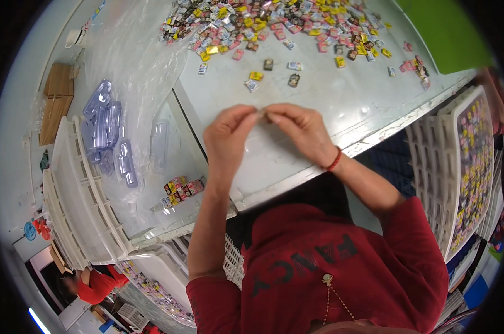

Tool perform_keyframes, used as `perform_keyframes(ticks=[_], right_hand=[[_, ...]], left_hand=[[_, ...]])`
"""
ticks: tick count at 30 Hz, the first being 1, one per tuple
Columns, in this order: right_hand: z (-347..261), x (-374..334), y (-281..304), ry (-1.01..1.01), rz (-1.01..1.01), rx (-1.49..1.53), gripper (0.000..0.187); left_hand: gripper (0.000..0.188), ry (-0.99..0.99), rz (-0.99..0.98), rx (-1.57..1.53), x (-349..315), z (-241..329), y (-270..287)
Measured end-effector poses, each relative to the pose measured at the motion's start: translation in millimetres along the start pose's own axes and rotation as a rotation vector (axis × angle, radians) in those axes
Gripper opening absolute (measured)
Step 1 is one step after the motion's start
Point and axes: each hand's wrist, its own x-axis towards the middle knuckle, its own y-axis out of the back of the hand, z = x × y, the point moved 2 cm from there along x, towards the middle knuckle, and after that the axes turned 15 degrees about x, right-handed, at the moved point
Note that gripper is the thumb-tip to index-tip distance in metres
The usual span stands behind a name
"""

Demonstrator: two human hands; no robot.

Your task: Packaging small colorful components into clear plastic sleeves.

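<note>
My left hand (227, 136) has thumb and finger drawn together at the tips; whether they grip anything, I can't tell. Just right, between my hands over the table (213, 92), is the small dark piece (267, 116), too blurred to show its long axis or which way it points. My right hand (303, 127) seems to pinch it; I'd keep that pinch light and steady.

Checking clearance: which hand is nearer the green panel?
Right. The right hand is left of the green panel and lower in view; the left hand is farther left.
</note>
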Motion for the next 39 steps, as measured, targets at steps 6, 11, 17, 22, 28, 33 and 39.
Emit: perform_keyframes(ticks=[6,11,17,22,28,33,39], right_hand=[[-15.3,79.9,32.8,0.581,-0.095,-0.877,0.019],[6.4,112.6,37.6,0.639,-0.151,-1.076,0.024],[-24.7,87.9,27.0,0.340,-0.189,-0.641,0.024],[-37.2,44.5,12.5,-0.246,-0.364,0.356,0.025],[-19.1,22.9,43.5,-0.154,-0.187,0.061,0.021],[-61.4,13.9,188.7,0.296,0.276,-0.870,0.017],[-62.6,10.6,322.9,0.174,0.610,-1.193,0.020]], left_hand=[[0.013,-0.282,0.170,0.400,60.6,-39.4,18.2],[0.018,-0.311,0.093,0.612,65.8,-35.5,15.0],[0.036,-0.341,0.212,0.262,36.4,-10.5,17.2],[0.040,-0.514,0.164,0.438,8.8,30.1,-3.6],[0.038,-0.730,0.089,0.600,-2.4,32.4,-18.2],[0.032,-0.663,0.141,0.561,-1.1,23.0,-0.9],[0.027,-0.530,0.099,0.531,3.7,-1.3,7.0]])
